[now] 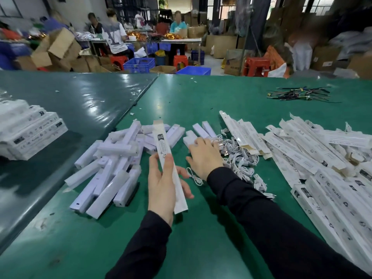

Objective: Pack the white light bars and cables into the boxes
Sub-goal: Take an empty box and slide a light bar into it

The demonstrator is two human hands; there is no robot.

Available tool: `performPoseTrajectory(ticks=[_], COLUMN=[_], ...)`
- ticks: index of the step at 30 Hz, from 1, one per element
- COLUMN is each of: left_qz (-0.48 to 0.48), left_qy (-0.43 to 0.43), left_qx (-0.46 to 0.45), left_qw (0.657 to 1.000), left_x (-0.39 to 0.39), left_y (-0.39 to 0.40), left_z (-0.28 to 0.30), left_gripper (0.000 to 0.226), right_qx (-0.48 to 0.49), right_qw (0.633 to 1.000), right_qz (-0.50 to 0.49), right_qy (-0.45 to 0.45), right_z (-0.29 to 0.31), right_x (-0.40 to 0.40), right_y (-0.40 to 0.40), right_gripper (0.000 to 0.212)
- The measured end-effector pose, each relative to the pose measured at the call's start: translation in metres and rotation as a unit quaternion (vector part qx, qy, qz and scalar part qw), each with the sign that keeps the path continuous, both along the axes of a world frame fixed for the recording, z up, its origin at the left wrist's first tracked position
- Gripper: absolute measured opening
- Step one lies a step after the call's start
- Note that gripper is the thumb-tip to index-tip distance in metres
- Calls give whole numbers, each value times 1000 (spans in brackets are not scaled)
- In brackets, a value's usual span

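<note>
My left hand (161, 188) grips a long white printed box (165, 148) that points away from me, its far flap open. A heap of white light bars (112, 164) lies to its left on the green table (201, 238). My right hand (205, 156) reaches into a pile of coiled white cables (239, 160), fingers down on the pile's near-left edge; I cannot tell whether it holds one. A loose cable (194, 177) lies just under my right wrist. Several more light bars (201, 130) lie beyond that hand.
Flat empty boxes (314, 156) are spread over the right side of the table. A stack of packed boxes (32, 131) sits at the far left. Dark cable ties (300, 94) lie far right. People sit working at tables in the background.
</note>
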State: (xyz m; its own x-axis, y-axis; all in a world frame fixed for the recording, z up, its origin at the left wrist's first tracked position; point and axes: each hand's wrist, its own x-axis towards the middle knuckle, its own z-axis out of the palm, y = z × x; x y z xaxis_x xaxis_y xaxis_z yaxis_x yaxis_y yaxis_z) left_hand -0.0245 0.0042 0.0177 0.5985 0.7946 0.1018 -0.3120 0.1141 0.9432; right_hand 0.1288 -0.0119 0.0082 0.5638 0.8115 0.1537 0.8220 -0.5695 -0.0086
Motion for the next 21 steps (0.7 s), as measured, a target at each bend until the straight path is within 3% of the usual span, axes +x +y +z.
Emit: performPoseTrajectory(ticks=[3, 6, 12, 17, 21], left_qz=[-31, -50, -53, -76, -102], left_qy=[-16, -3, 34, 65, 88], left_qx=[-40, -56, -71, -52, -36], left_qw=[999, 997, 995, 994, 990], left_x=[-1, -1, 1, -2, -4], left_y=[-1, -2, -5, -9, -7], left_z=[3, 2, -1, -2, -2], left_gripper=[18, 23, 26, 28, 30], right_qx=[32, 41, 97, 35, 228], right_qw=[998, 995, 995, 999, 964], right_qz=[6, 33, 24, -27, -18], right_qy=[-61, -80, -2, 27, 134], right_z=[3, 9, 10, 13, 18], right_x=[-13, -24, -27, -21, -13], right_y=[-11, -30, -56, -48, -73], right_gripper=[15, 20, 38, 25, 25])
